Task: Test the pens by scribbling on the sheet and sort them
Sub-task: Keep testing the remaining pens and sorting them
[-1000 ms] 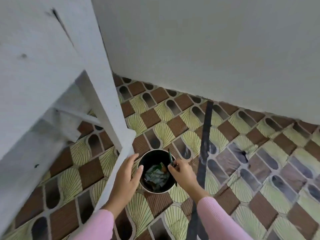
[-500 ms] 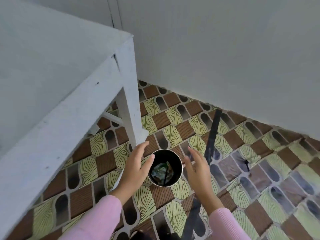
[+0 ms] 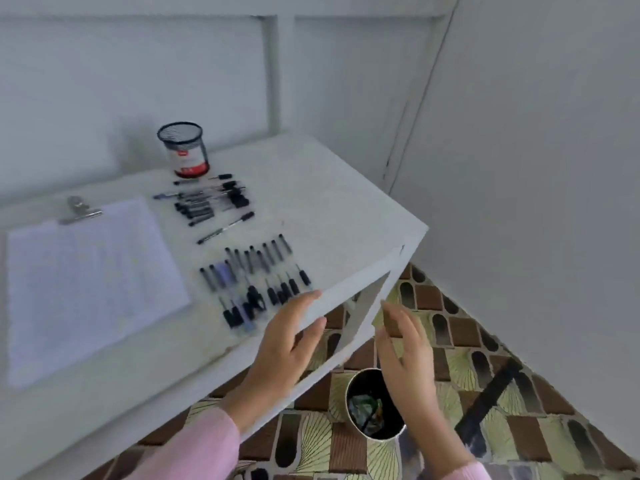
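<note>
Head camera: left hand (image 3: pixel 287 344) and right hand (image 3: pixel 405 355) hover empty, fingers loose, at the table's (image 3: pixel 329 202) near right corner over the waste bin (image 3: pixel 370 407), seemingly for duds; pens (image 3: pixel 256 278) lie grouped right of the sheet (image 3: pixel 86 282).

White table (image 3: pixel 339 202), patterned tile floor (image 3: pixel 460 344)

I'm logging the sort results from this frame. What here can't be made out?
Sheet: head view, motion blur hides any scribbles.
Near row of pens: blurred and overlapping, count unclear.
Far pile of pens: too small to count.
Bin on the floor: right hand covers part of its rim; contents a dark jumble.
Mesh cup: its wall hides the inside.
</note>
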